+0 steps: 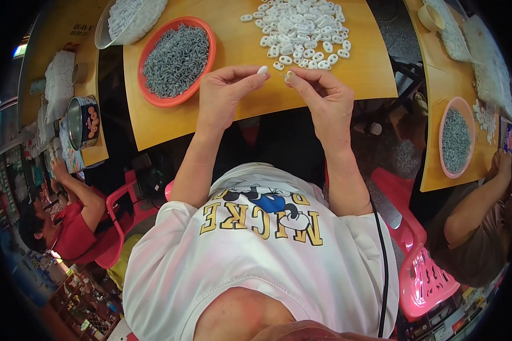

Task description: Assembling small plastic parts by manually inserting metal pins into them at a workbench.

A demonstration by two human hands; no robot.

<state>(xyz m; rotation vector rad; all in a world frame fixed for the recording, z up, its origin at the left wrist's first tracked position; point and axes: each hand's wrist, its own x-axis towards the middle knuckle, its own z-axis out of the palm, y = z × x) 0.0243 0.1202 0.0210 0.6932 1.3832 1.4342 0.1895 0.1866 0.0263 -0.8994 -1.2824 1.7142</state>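
Note:
Both of my hands are raised over the near edge of the yellow wooden table (233, 42), thumbs and fingertips pinched. Between the thumb and fingers of my left hand (224, 94) is a small white plastic piece (262, 70). Facing it a short gap away, my right hand (327, 99) pinches another white piece (289, 76), and a thin metal pin or screw juts from it to the left. Beyond the hands lies a loose pile of white oval two-hole pieces (301, 28). Left of the pile, an orange-red bowl (212, 42) is full of small grey screws (175, 61).
A clear tub (101, 34) of white pieces stands at the far left. Co-workers sit at side tables: one in a red top (77, 236) on the left, another's arm (472, 210) on the right near a pink bowl (442, 136) of screws. A pink chair (421, 284) is beside me.

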